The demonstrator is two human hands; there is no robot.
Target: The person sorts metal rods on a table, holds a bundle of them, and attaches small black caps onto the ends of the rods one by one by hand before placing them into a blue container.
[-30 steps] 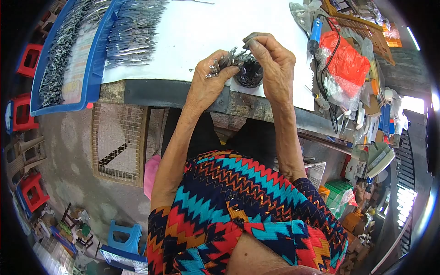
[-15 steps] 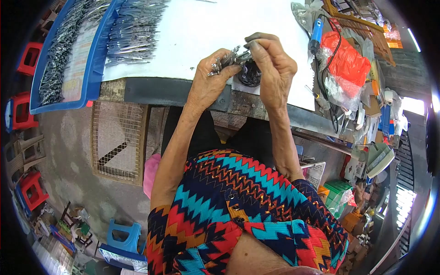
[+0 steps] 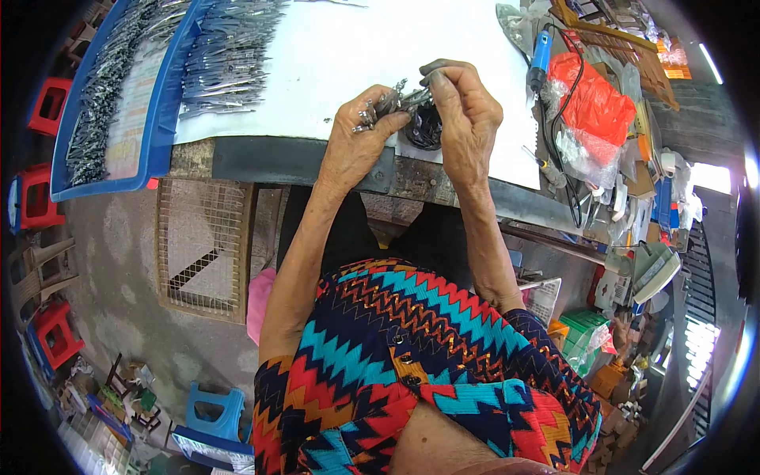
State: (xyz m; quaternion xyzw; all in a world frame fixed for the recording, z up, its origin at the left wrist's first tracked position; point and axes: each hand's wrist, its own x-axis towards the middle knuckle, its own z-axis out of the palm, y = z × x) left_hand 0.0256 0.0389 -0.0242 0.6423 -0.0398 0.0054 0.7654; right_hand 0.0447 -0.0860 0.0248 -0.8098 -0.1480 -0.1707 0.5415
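My left hand (image 3: pixel 359 140) is closed round a bunch of small grey metal pieces (image 3: pixel 385 105), whose ends stick out between the fingers. Facing it, my right hand (image 3: pixel 464 119) pinches the end of a thin metal piece (image 3: pixel 417 98) that reaches toward the bunch. The exact kind of these pieces cannot be made out. Just below the fingers, near the table's front edge, lies a black coiled bundle (image 3: pixel 424 129), partly covered by my right hand.
A blue tray (image 3: pixel 162 119) of slender metal pieces stands on the left, beside rows of similar pieces (image 3: pixel 227 67) on the white tabletop (image 3: pixel 332 47). At right are a blue corded tool (image 3: pixel 541 57), a red plastic bag (image 3: pixel 590 103) and a screwdriver (image 3: pixel 546 164).
The view has shifted slightly. Both hands keep their hold, and the right fingers stay at the bunch with little visible movement.
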